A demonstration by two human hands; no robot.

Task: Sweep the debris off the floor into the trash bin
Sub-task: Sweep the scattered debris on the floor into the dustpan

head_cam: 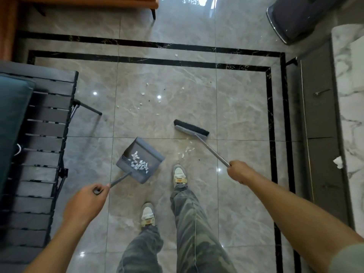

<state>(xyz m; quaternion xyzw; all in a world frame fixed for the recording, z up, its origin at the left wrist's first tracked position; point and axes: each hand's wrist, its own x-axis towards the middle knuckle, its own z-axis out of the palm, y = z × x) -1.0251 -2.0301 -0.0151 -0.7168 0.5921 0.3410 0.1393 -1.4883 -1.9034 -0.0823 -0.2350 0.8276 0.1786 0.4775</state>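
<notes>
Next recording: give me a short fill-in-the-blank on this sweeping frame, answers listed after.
1. The left hand grips the handle of the dustpan, which holds ____ scraps.
2. The right hand grips the broom, whose bristles are ____.
3. The bin stands at the view's top ____ corner.

Missing words: white; black; right.
</notes>
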